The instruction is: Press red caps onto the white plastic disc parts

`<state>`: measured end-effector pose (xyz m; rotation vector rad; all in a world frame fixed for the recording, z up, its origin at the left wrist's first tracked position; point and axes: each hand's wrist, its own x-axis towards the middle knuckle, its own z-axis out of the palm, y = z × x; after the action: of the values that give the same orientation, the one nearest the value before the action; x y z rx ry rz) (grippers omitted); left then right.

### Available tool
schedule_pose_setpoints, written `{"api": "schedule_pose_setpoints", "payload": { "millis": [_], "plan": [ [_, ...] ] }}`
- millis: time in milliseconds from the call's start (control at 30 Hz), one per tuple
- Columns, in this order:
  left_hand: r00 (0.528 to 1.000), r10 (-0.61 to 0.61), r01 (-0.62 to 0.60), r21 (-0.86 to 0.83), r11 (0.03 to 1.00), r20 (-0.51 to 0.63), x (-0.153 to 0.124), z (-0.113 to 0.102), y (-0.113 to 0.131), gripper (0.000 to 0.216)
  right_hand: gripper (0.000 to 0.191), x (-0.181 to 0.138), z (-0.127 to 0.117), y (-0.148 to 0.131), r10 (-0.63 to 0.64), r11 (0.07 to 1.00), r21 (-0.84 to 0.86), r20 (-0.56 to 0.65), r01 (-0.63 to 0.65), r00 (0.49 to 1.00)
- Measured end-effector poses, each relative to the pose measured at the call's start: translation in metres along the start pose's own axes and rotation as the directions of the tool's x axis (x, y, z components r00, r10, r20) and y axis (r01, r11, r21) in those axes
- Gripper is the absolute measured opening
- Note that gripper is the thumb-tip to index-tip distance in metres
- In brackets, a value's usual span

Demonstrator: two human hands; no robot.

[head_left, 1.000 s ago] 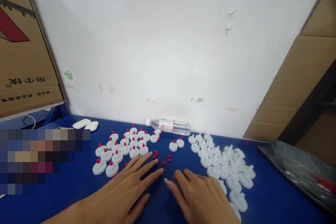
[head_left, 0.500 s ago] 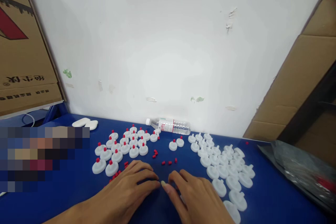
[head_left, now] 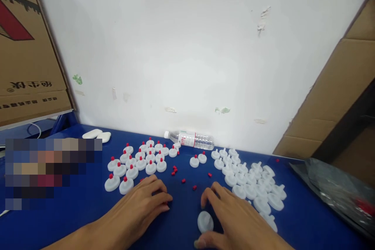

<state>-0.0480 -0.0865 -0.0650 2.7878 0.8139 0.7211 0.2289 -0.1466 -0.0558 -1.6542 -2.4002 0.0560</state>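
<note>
My left hand (head_left: 137, 209) rests palm down on the blue table (head_left: 304, 222), fingers curled together with their tips on the surface beside loose small red caps (head_left: 183, 181). Whether they pinch one is hidden. My right hand (head_left: 234, 218) lies flat with fingers spread. One white disc (head_left: 205, 222) sits in the gap between its thumb and forefinger, against the forefinger, and the thumb is not closed on it. A cluster of white discs fitted with red caps (head_left: 137, 162) lies beyond my left hand. Bare white discs (head_left: 252, 187) crowd by my right fingertips.
A clear water bottle (head_left: 190, 140) lies on its side at the wall. Cardboard boxes stand at left (head_left: 26, 54) and right (head_left: 331, 97). A dark plastic bag (head_left: 336, 189) lies at the right edge. Two white pads (head_left: 96, 135) sit at back left.
My hands have drawn apart from fingertip contact. The left has curled and pulled back. The right has shifted right and a white disc now shows beside its thumb.
</note>
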Motion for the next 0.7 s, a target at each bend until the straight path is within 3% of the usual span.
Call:
{"api": "schedule_pose_setpoints", "payload": {
  "millis": [133,333,500,700],
  "plan": [
    [1.0,0.009,-0.009,-0.005,1.0,-0.024,0.0,0.005,-0.004,0.038,0.04,0.005,-0.002,-0.005,-0.067,0.997,-0.033,0.004,0.067,0.998],
    [0.999,-0.043,0.045,-0.042,0.998,0.031,-0.002,0.003,-0.001,0.028,0.056,0.006,0.016,-0.015,-0.263,0.958,-0.181,-0.243,0.223,0.933],
    [0.994,-0.111,0.11,-0.151,0.982,0.003,-0.01,0.006,0.003,0.034,0.052,0.005,0.024,-0.018,-0.29,0.953,-0.178,-0.306,0.244,0.907],
    [0.996,-0.001,-0.016,-0.193,0.981,-0.088,-0.01,0.003,0.014,0.032,0.06,0.006,0.023,-0.021,-0.306,0.951,-0.147,-0.36,0.27,0.881]
  ]
}}
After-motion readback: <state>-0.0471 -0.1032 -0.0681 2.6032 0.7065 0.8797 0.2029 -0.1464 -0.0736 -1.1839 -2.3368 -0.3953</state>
